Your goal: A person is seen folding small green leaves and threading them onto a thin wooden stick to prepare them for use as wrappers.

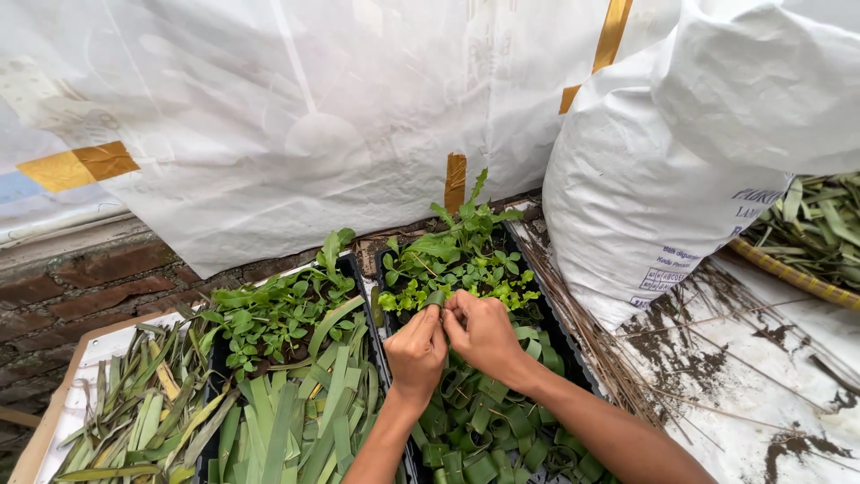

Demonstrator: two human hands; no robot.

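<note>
Your hands meet over the middle of the right-hand black tray. Your left hand and your right hand are pressed close, fingertips touching, and together they pinch a small rolled leaf cup just at the edge of the planted part.

Judging from how the tray lies, you are roughly halfway through it. The far half, toward the white plastic sheet, already carries small seedlings with soft, rounded, bright green leaves standing upright. The near half is packed with empty leaf cups: flat, glossy strips curled into stiff little rings, side by side, with no plants in them yet.

The left-hand tray looks about the same: seedlings at its far end, and long, flat, ribbed leaf strips lying loose across its near half, not yet rolled. Further left, a pale board holds a heap of narrower, partly yellowed leaf blades, dry-looking and limp.

To your right a bulging white woven sack stands just beside the tray, with thin dry brown stalks scattered against its foot and dark soil smeared on the white sheeting there. A woven basket of green leaf cuttings sits at the far right edge.
</note>
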